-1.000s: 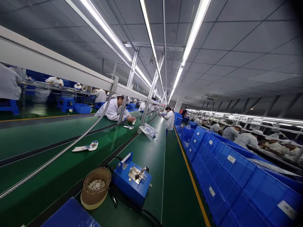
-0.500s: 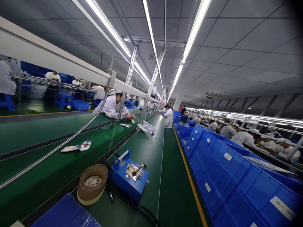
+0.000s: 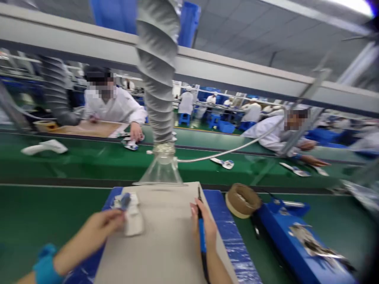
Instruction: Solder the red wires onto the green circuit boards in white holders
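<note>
The left hand (image 3: 103, 225) pinches a blurred white piece (image 3: 135, 223) with a blue-grey part (image 3: 125, 201) near the far left corner of a flat beige board (image 3: 166, 248). The right hand (image 3: 209, 228) grips a slim blue-and-black pen-shaped tool (image 3: 202, 238) by the board's right edge.

- White part (image 3: 134, 221): small and pale, blurred, with a broad rounded end nearest the person and a narrower, uneven far end; a bluish-grey patch shows at the far end's left side. It is over the left half of the beige board (image 3: 166, 248), pinched at its left edge by the left hand (image 3: 102, 225).
- Pen-like tool (image 3: 202, 234): slim, blue in the middle, black at both ends, held in the right hand (image 3: 208, 225), its thin dark tip pointing away from the person.
</note>
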